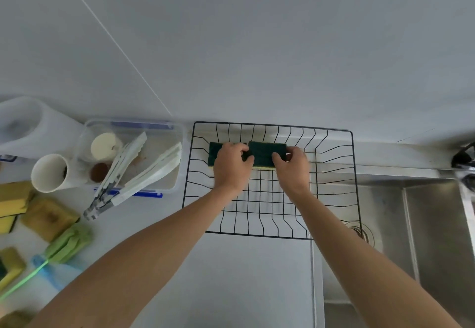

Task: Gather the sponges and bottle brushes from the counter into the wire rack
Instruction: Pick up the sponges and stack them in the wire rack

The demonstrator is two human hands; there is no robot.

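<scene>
Left hand [232, 166] and right hand [293, 164] each grip a sponge [267, 151] inside the wire rack [352, 173].

Dark green sponges [264, 151] in black wire rack [270, 212].

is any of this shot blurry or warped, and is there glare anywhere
Head view: wide-angle bend bows the wire rack rim and the wall lines; the left edge is soft, smearing the sponges and green brush; both hands slightly motion-blurred; mild glare on the steel sink; flat, even light, faint shadows.
</scene>
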